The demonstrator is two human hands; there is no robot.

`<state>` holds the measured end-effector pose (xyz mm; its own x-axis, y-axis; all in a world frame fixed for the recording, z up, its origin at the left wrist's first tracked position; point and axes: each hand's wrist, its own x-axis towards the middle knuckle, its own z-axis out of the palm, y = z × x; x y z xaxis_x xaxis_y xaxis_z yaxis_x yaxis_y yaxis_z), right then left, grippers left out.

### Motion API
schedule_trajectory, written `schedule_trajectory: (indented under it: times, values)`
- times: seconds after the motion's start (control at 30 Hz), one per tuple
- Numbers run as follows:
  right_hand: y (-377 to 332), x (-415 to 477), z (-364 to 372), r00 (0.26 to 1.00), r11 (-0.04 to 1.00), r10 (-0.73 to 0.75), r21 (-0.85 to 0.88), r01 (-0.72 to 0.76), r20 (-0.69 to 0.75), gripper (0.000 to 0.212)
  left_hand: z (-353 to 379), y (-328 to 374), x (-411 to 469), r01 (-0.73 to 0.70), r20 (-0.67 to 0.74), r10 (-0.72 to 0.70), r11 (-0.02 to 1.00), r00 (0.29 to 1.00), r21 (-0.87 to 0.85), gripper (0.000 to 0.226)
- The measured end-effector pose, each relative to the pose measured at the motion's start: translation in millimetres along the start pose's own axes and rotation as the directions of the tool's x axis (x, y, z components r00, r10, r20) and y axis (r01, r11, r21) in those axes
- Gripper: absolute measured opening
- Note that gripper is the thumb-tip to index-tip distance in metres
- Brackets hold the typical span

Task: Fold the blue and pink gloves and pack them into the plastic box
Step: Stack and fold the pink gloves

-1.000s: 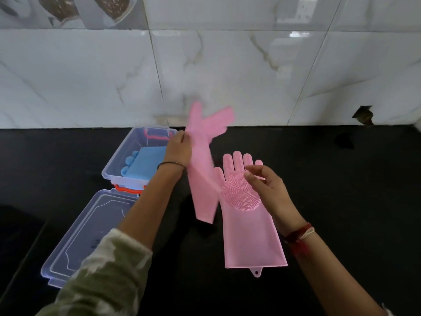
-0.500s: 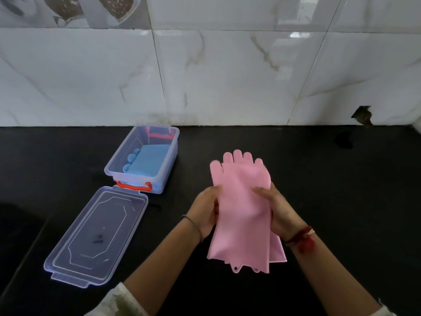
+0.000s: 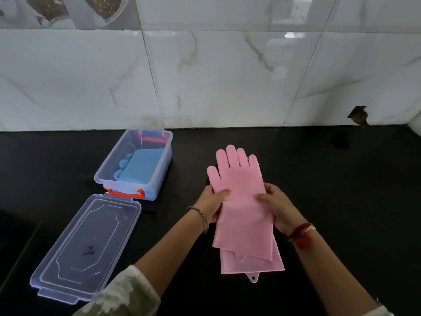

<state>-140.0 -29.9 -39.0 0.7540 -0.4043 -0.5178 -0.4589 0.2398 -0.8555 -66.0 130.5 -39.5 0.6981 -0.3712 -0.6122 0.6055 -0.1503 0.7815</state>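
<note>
Black counter, pink gloves pinched between both grips

— How many pink ones are you counting?
— Two: a top pink glove and a lower pink glove.
— And blue?
— I'm seeing one folded blue bundle; I can't tell how many gloves are in it.
— Containers?
— One plastic box and one lid. I'm counting two handles, a near red handle and a far red handle.
— Hands?
— Two are showing: left hand, right hand.
</note>
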Motion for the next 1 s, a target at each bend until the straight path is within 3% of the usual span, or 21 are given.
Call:
schedule_trajectory:
  times: [0.1,0.2,0.3,0.4,0.5,0.63,0.73,0.83,0.9,1.0]
  values:
    - [-3.5,-1.7,2.6,0.997,0.998,-0.047,-0.043,0.044,-0.069,0.042,-3.0,-1.1,-7.5,0.026,0.037,-0.029,0.997,0.999,0.076,0.044]
    - [-8.8,-3.9,4.3,0.996,0.999,-0.023,0.027,0.026,-0.091,0.042,-8.2,-6.7,-13.6,-0.088,0.169,0.072,0.992,0.983,0.088,0.029]
    - [-4.4,-13.1,1.9,0.999,1.0,0.005,0.007,-0.004,-0.039,0.045,-9.5,-12.3,-18.5,-0.104,0.147,0.075,0.975,0.986,0.197,0.056]
    - [2.9,-22.1,-3.5,1.0,0.977,0.012,-0.215,-0.007,0.019,0.063,-9.0,-26.9,-18.4,-0.159,0.07,0.143,0.919,0.987,0.362,0.076]
    - [0.1,-25.0,-12.7,0.999,0.885,-0.014,-0.464,0.031,0.039,0.081,-10.9,-31.9,-16.9,-0.196,0.094,0.172,0.826,0.981,0.528,0.089]
    - [5.0,-34.0,-19.9,0.99,0.743,0.095,-0.669,0.0,0.106,0.083,-16.7,-31.8,-11.8,-0.15,0.049,0.17,0.655,0.984,0.74,0.106]
    - [12.5,-40.0,-21.9,0.987,0.672,0.123,-0.741,-0.005,0.104,0.058,-21.7,-23.4,-4.3,-0.213,0.029,0.3,0.604,0.954,0.768,0.081]
    - [7.3,-28.9,-21.3,0.987,0.571,-0.156,-0.819,0.053,-0.045,0.033,-22.8,-1.5,16.4,-0.236,-0.067,0.449,0.584,0.891,0.777,0.047]
    - [-0.8,-8.6,-16.5,0.932,0.633,-0.339,-0.764,0.128,-0.125,0.028,-20.2,14.4,33.8,-0.219,-0.123,0.479,0.597,0.869,0.772,0.043]
    - [-15.2,29.8,-4.5,0.914,0.81,-0.335,-0.566,0.154,-0.231,0.03,-13.1,32.8,56.4,-0.176,-0.144,0.446,0.6,0.883,0.781,0.05]
